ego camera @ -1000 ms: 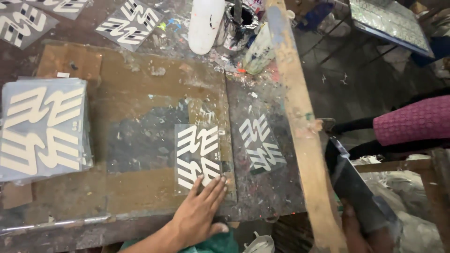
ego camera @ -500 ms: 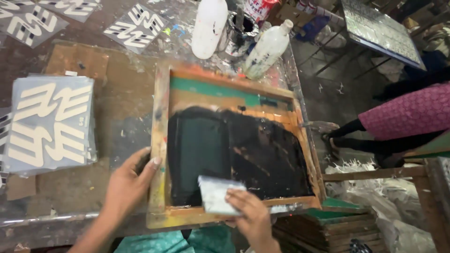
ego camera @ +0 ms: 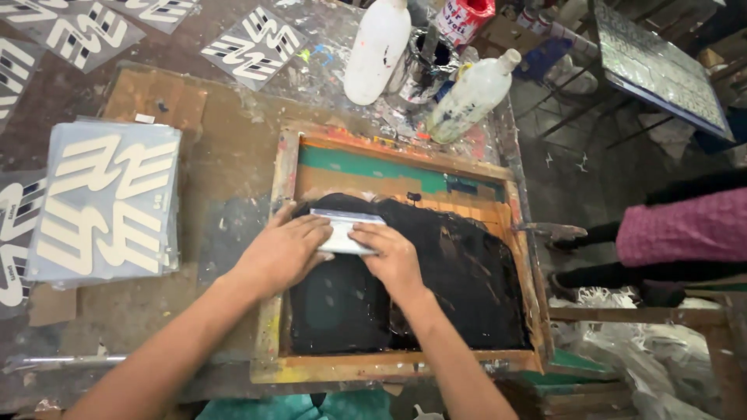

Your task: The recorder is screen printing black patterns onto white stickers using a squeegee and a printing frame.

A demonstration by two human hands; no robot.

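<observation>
Two hands [ego camera: 284, 250] [ego camera: 391, 257] atop squeegee [ego camera: 342, 233].

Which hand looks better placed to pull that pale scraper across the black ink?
Probably both together. The left hand and right hand each press one end of the pale scraper on the wooden screen frame. The right hand lies fully over the black ink, so it is slightly better centred.
</observation>
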